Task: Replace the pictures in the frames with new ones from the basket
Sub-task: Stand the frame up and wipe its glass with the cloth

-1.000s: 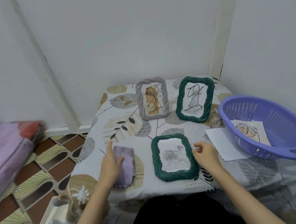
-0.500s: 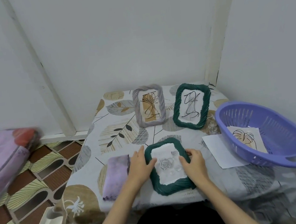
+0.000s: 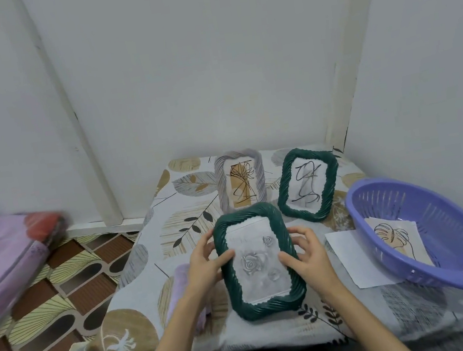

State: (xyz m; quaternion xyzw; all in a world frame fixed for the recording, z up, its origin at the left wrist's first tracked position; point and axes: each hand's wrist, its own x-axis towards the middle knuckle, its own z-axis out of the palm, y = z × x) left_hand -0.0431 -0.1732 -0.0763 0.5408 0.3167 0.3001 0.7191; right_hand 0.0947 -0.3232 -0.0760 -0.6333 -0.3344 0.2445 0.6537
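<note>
Head view: the near green frame [image 3: 259,261] sits between the 2 hands, its top tipped up toward the camera and its lower edge near or on the tablecloth [image 3: 138,282]; I cannot tell if it touches. The left hand [image 3: 205,262] grips the frame's left side, thumb lying across the glass and the rose picture [image 3: 255,263] behind it. The right hand [image 3: 307,255] grips the right side, thumb on the front and fingers curled round the rim.

The purple basket [image 3: 455,235] stands at the right edge of the table. It is oval plastic with slotted walls and a cut-out handle, and holds 1 leaf drawing [image 3: 397,237] lying flat on its floor. A plain white sheet [image 3: 350,256] lies on the cloth, partly tucked under the basket.

Behind the held frame lie 2 more: a grey frame [image 3: 241,179] with a tan flower sketch, and a second green frame [image 3: 306,183] with a black line drawing. All 3 frames are rectangular with rounded corners and twisted, rope-like ridges. A folded lilac cloth [image 3: 182,285] lies under the left wrist. The tablecloth is printed with leaves.
</note>
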